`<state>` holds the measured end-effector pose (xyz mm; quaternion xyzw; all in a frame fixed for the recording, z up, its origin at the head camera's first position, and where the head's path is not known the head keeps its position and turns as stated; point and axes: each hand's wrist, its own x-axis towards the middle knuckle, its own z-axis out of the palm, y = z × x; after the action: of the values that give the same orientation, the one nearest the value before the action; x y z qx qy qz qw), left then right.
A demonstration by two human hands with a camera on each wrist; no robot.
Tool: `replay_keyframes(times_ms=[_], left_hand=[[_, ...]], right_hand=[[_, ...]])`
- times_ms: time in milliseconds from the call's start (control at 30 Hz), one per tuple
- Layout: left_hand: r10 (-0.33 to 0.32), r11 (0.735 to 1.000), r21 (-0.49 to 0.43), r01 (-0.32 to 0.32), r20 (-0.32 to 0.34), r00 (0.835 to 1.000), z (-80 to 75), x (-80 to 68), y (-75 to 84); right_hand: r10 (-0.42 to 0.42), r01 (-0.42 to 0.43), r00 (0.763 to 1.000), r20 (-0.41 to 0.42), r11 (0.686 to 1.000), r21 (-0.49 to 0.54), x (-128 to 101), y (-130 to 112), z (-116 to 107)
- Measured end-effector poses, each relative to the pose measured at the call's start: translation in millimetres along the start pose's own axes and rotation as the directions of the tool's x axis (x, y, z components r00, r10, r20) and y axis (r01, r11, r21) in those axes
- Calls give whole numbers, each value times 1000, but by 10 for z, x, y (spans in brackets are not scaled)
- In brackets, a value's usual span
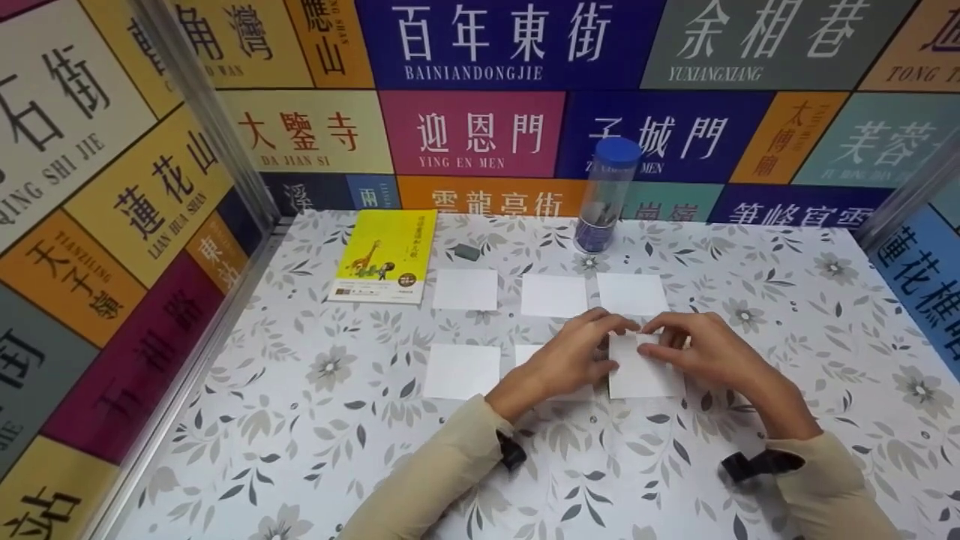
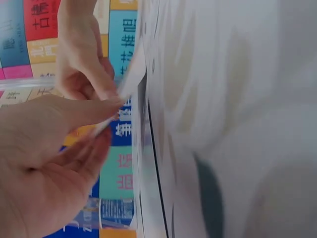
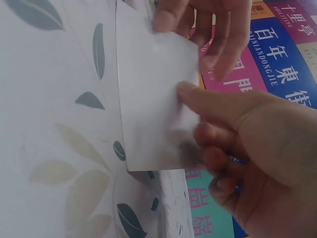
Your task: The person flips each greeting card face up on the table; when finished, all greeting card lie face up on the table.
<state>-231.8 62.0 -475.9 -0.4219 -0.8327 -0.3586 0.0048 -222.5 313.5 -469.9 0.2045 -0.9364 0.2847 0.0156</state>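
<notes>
A square white paper sheet (image 1: 646, 377) is tilted up off the floral tabletop, its lower edge by the surface. My left hand (image 1: 559, 360) pinches its upper left part between thumb and fingers. At the upper right, my right hand (image 1: 701, 346) pinches the same sheet, thumb on the near face and fingers behind. In the right wrist view the sheet (image 3: 153, 99) faces the camera, with the right thumb (image 3: 190, 91) pressed on it. Left of it lies another white sheet (image 1: 527, 354), mostly covered by my left hand and wrist.
Three white sheets lie in a back row, including one at its left (image 1: 466, 290). Another sheet (image 1: 462, 371) lies front left. Behind them are a yellow book (image 1: 386, 255), a small dark green block (image 1: 467, 252) and a clear blue-lidded tube (image 1: 607, 195). Sign-covered walls (image 1: 472, 131) border the table.
</notes>
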Motion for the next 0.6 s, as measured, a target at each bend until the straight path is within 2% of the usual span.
replay_keyframes(times_ms=[67,133,233,400,600], left_hand=[[13,991,-131,-20,-56,998,-35,22,-37],[7,968,-248,-30,-92,996,-61,41,-64],[-6,946,-322,-33,-119,993,-88,53,-81],[-8,976,-218,-24,-144,990,-104,43,-89],[-39,995,-101,18,-208,977,-107,36,-113]], right_hand=[[-13,14,998,-69,1000,9,10,-5,-8],[-34,38,989,-146,999,20,17,-12,-18],[-71,84,966,-250,996,41,14,-24,-43],[-104,149,941,-321,982,116,13,-61,-53],[-164,224,947,-275,953,203,20,-84,-18]])
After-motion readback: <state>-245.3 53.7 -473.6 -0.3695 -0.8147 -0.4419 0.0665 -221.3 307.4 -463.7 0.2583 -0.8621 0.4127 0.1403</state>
